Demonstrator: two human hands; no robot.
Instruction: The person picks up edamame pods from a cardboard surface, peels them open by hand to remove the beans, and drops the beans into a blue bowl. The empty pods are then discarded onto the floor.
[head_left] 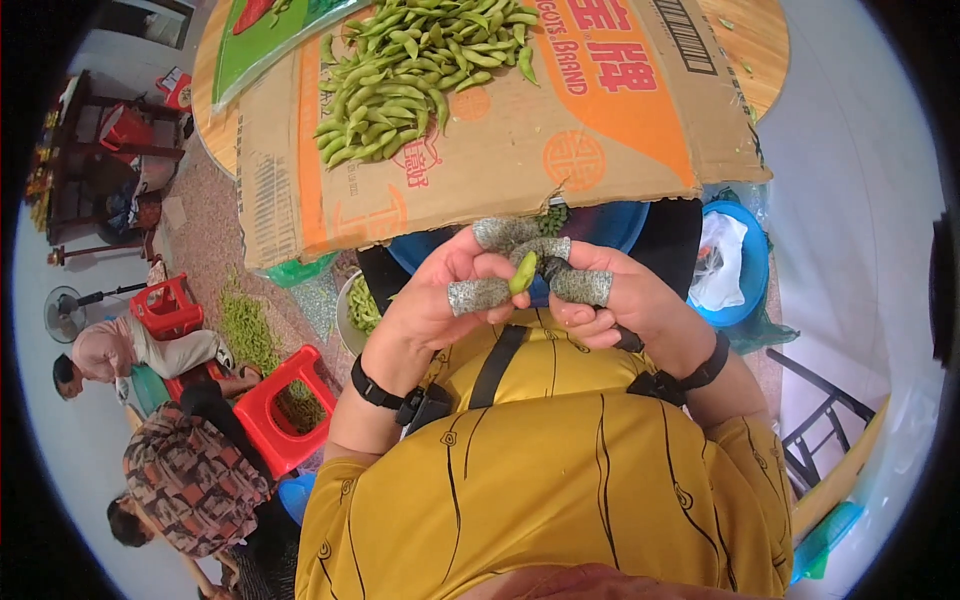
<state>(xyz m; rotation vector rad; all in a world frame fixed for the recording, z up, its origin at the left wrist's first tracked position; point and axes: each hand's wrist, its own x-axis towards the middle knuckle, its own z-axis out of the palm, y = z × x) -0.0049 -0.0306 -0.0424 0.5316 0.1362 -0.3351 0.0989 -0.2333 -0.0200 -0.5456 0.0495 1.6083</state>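
Note:
In front of my chest both hands meet at one green soybean pod (523,272). My left hand (440,285) is closed, pinching the pod between thumb and fingers. My right hand (625,290) is closed too, its covered thumb and fingertip pressed against the pod's side. Grey, worn wraps cover several fingers on both hands. Just beyond the hands, a heap of soybean pods (400,100) lies on a flattened cardboard box (500,195). Below the cardboard's near edge, a blue basin (622,225) is partly hidden by the hands.
The cardboard rests on a wooden table (765,60). A bowl of pods (360,305) is at the left, a blue tub (755,270) with a white bag at the right. Two people sit at the far left near red stools (290,410) and pods on the floor (248,325).

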